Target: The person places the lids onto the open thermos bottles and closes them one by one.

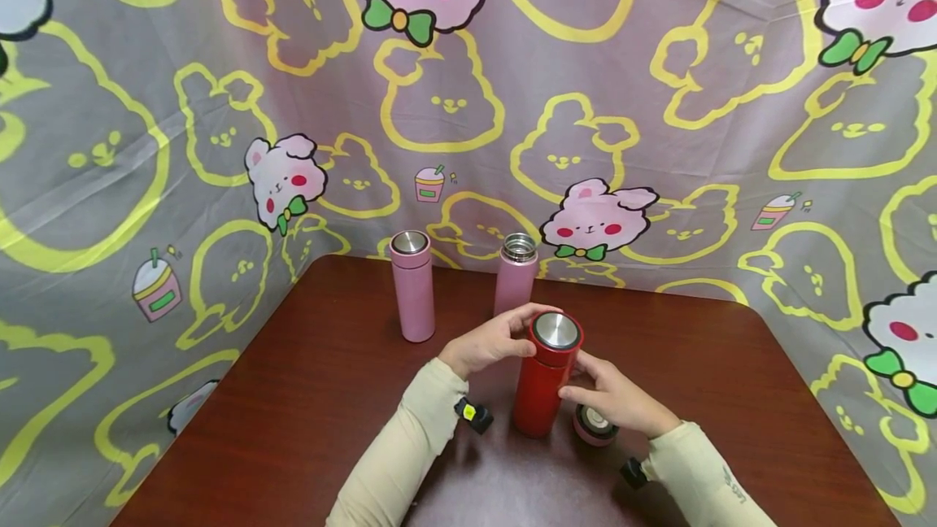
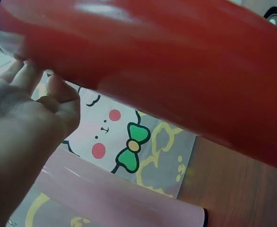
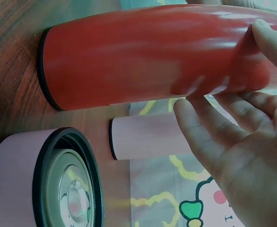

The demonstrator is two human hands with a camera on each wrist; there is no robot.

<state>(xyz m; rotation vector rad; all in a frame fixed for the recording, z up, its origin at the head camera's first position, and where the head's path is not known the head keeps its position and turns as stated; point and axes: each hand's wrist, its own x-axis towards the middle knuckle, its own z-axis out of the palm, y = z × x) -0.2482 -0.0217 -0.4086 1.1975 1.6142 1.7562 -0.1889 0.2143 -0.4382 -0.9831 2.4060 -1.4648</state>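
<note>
A red thermos (image 1: 540, 397) with a steel-topped lid (image 1: 556, 331) stands upright on the table in front of the person. The left hand (image 1: 492, 346) grips it at the lid from the left, thumb in front and fingers reaching behind. Lower down, the right hand (image 1: 613, 397) holds the body from the right; in the right wrist view its thumb (image 3: 271, 40) lies along one side and the fingers along the other. A loose pink lid (image 3: 15, 175) lies beside the thermos base, its inner side showing, below the right hand.
Farther back stands an open pink thermos (image 1: 516, 279), its steel mouth bare and its base hidden behind the left hand. A capped pink thermos (image 1: 415, 299) stands to its left. The brown table (image 1: 307, 397) ends at a patterned cloth (image 1: 454, 104) at the back and sides.
</note>
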